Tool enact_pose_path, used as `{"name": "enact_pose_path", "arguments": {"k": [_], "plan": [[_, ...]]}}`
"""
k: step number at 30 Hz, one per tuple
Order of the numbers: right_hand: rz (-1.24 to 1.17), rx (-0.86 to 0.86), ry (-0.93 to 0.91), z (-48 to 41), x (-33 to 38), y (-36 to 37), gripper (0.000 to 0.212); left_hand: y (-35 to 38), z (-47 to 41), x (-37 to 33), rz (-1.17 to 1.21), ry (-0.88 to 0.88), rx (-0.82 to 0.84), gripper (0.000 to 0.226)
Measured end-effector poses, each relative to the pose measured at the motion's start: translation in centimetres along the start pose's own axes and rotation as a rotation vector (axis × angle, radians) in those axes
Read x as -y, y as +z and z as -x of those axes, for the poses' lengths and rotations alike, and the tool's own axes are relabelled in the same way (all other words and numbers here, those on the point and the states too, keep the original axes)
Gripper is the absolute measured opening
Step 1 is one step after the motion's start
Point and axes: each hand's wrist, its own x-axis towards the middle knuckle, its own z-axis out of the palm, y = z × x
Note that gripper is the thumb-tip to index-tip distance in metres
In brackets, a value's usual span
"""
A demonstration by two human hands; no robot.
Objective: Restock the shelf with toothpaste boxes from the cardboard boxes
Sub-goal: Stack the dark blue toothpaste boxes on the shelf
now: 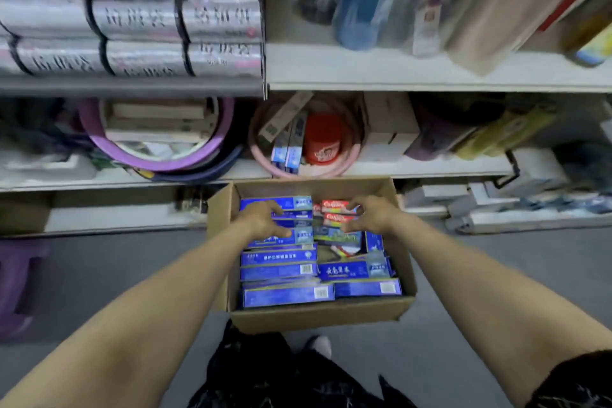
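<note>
- Toothpaste boxes [280, 272] fill the open cardboard box [318, 316], which stands on the grey floor [99, 268] in the lower middle of the frame, just in front of the lowest shelf.
- Most of them are blue toothpaste boxes [288, 296]. They lie flat in stacked rows, and their long axis runs from left to right across the frame, with the barcode ends toward the right.
- Red toothpaste boxes [335, 205] lie at the far right corner of the carton, also with the long axis left to right. Some boxes in the middle right part lie tilted and mixed.
- Left hand [263, 219] is inside the carton at its far left part. Its fingers are spread and curled over the upper blue toothpaste boxes, and the thumb presses the near edge, so it grips them.
- Right hand [376, 214] is at the far right part. Its fingertips and thumb pinch the red toothpaste boxes at their right end.
- On the shelf [430, 167] above the carton stands a pink basin [352, 161]. Two more blue packs [286, 156] stand on end in it, next to a red tub [323, 142].
</note>
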Motion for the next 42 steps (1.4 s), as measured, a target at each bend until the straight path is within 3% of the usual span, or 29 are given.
{"name": "enact_pose_path", "arguments": {"k": [7,12,17,21,26,30,33,37,42], "plan": [[-0.048,0.146,0.188,-3.2,-5.0,7.5,0.071,7.3,-4.3,5.4,0.027,-0.099,0.237,0.069],[-0.017,0.161,0.269,-5.1,-7.1,9.8,0.069,9.4,-6.0,7.7,-0.020,-0.136,0.164,0.084],[0.151,0.219,0.262,-7.1,-7.2,10.7,0.064,9.5,-7.8,8.9,0.018,-0.120,0.150,0.077],[0.275,0.271,0.308,-8.7,-6.9,10.6,0.076,10.0,-9.0,9.5,0.059,-0.157,0.171,0.075],[0.183,0.327,0.381,-8.8,-7.0,10.1,0.069,10.4,-9.6,9.6,0.072,-0.197,0.141,0.074],[0.127,0.428,0.322,-8.2,-7.9,10.5,0.071,10.7,-9.5,9.9,0.108,-0.184,0.107,0.074],[-0.004,0.419,0.300,-7.2,-8.5,9.4,0.065,10.7,-9.2,9.8,0.157,-0.096,-0.047,0.070],[-0.576,0.286,0.355,-3.8,-10.7,7.7,0.045,9.6,-9.8,9.0,0.061,0.105,-0.355,0.065],[-1.021,0.257,0.245,-1.5,-9.4,7.9,0.046,7.6,-12.5,7.4,-0.075,0.127,-0.495,0.066]]}}
